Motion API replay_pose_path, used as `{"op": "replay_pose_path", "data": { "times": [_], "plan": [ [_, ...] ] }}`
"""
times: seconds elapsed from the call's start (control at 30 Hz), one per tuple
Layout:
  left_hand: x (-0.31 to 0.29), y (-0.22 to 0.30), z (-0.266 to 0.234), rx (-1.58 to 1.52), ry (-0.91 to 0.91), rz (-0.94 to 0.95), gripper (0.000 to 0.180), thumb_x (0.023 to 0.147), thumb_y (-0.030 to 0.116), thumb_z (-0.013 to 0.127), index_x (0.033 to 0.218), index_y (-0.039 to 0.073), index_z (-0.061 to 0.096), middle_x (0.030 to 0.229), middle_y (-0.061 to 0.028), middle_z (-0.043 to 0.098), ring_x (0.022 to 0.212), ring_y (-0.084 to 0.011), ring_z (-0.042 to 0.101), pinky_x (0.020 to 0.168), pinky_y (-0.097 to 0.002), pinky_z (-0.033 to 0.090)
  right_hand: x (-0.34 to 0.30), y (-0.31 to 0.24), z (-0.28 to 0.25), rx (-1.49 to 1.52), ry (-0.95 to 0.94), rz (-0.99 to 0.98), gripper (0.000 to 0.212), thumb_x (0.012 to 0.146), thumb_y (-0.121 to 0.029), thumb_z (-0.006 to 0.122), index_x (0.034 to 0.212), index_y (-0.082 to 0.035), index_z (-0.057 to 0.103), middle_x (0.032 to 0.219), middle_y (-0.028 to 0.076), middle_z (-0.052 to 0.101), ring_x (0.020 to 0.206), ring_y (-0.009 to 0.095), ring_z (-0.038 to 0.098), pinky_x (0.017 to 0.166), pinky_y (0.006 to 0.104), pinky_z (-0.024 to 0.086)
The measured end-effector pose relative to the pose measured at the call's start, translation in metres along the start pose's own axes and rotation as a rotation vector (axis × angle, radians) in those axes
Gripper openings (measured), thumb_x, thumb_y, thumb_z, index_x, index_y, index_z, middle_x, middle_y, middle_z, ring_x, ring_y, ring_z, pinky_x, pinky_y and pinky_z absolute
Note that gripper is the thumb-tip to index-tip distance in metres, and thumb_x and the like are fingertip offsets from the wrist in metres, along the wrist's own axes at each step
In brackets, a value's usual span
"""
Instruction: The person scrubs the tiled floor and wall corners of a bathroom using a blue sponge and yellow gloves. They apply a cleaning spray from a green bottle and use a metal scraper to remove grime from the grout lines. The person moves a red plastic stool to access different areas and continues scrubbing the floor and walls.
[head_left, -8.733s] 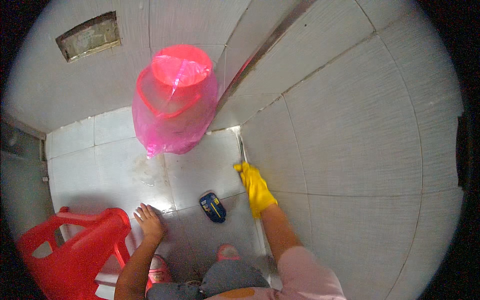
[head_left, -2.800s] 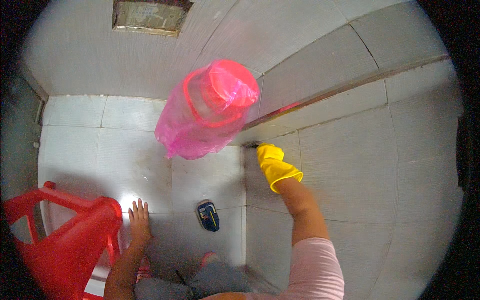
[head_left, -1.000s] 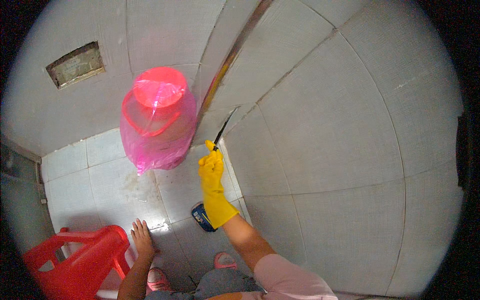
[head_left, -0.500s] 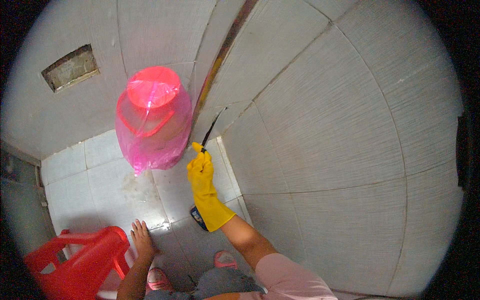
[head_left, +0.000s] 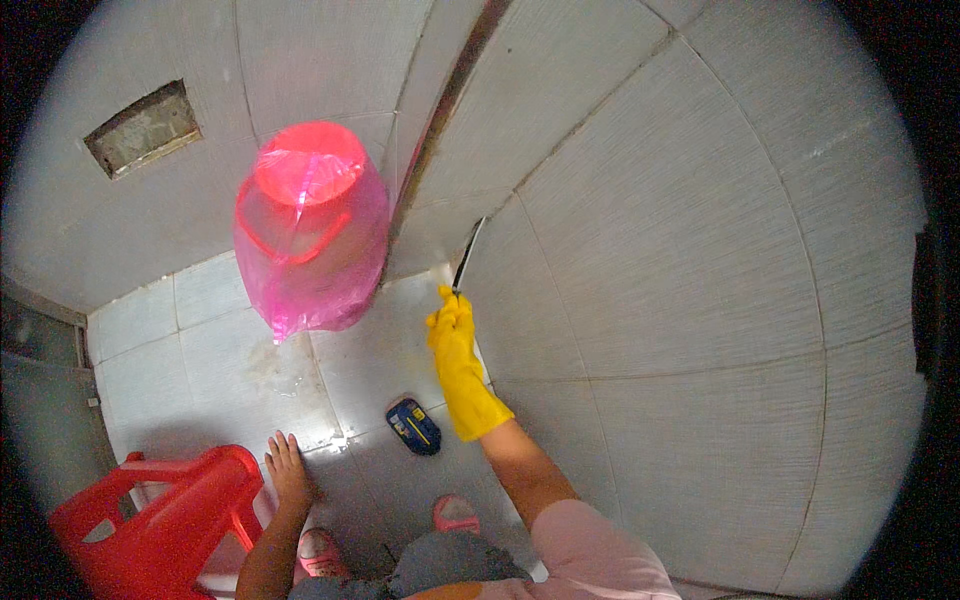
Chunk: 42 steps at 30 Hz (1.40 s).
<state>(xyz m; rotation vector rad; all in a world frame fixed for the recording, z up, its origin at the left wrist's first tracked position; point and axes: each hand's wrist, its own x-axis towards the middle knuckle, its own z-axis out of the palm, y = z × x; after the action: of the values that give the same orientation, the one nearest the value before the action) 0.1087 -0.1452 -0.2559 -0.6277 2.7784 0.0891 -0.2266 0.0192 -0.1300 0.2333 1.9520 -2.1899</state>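
My right hand (head_left: 455, 345) wears a long yellow rubber glove, its fingers closed round the lower end of a slim black tool with a pale edge (head_left: 467, 255). The tool points up and away, close to the grey tiled wall (head_left: 680, 280) near the corner; whether it touches the tiles I cannot tell, and its exact kind is unclear. Bare, with fingers stretched out and nothing in it, my left hand (head_left: 288, 468) is low, beside a red plastic stool (head_left: 180, 510). Between the two hands a dark blue flat oblong object (head_left: 413, 426) with yellow and white marks lies on the floor.
A pink translucent bag (head_left: 312, 240) covers a stacked item with a bright pink round top, standing against the far wall. That wall has a rectangular recess (head_left: 145, 128). The pale tiled floor (head_left: 220, 370) has wet, brownish patches. My pink shoes (head_left: 456, 514) are at the bottom.
My gloved right hand has moved to the right with the tool, closer to the right wall. The blue object it partly covered now shows whole. My left hand is nearly unmoved.
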Motion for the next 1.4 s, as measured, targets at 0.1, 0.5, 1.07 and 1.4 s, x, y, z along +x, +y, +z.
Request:
{"op": "replay_pose_path", "data": {
  "times": [0.1, 0.5, 1.07, 1.4],
  "plan": [
    [0.007, 0.015, -0.021, -0.082, -0.132, -0.013, 0.128, 0.033, 0.038, 0.086, 0.135, 0.001, 0.017, 0.143, -0.0197, 0.012, 0.132, -0.0375, 0.012, 0.105, -0.0498, 0.014, 0.009, 0.044, -0.021, 0.444, -0.285, 0.017, 0.027, 0.094, -0.023, 0.038, 0.114, -0.009, 0.05, 0.063, -0.001, 0.047, 0.051, 0.008, 0.04, 0.051, 0.0258, 0.039],
    [0.003, 0.009, -0.017, -0.006, -0.156, -0.03, 0.132, 0.035, 0.042, 0.085, 0.137, 0.001, 0.012, 0.144, -0.0189, 0.009, 0.133, -0.0355, 0.009, 0.106, -0.048, 0.013, -0.055, 0.007, 0.053, -0.119, -0.176, -0.087, 0.026, 0.094, -0.019, 0.037, 0.114, -0.007, 0.049, 0.066, 0.001, 0.045, 0.058, 0.011, 0.044, 0.055, 0.0268, 0.041],
    [0.001, 0.009, -0.014, 0.036, -0.171, -0.04, 0.13, 0.038, 0.044, 0.084, 0.137, 0.002, 0.011, 0.144, -0.0188, 0.008, 0.133, -0.0355, 0.009, 0.106, -0.0479, 0.014, -0.042, -0.019, 0.032, -0.169, -0.124, -0.112, 0.029, 0.093, -0.023, 0.036, 0.115, -0.009, 0.049, 0.065, -0.002, 0.043, 0.053, 0.009, 0.04, 0.051, 0.023, 0.036],
    [-0.004, 0.003, -0.021, 0.018, -0.161, -0.037, 0.134, 0.035, 0.045, 0.084, 0.137, 0.001, 0.01, 0.144, -0.0188, 0.008, 0.133, -0.0358, 0.008, 0.107, -0.0483, 0.013, 0.019, 0.025, -0.018, -0.249, 0.068, 0.185, 0.033, 0.092, -0.031, 0.039, 0.119, -0.012, 0.046, 0.069, 0.006, 0.051, 0.056, 0.014, 0.047, 0.053, 0.0262, 0.04]
  ]
}}
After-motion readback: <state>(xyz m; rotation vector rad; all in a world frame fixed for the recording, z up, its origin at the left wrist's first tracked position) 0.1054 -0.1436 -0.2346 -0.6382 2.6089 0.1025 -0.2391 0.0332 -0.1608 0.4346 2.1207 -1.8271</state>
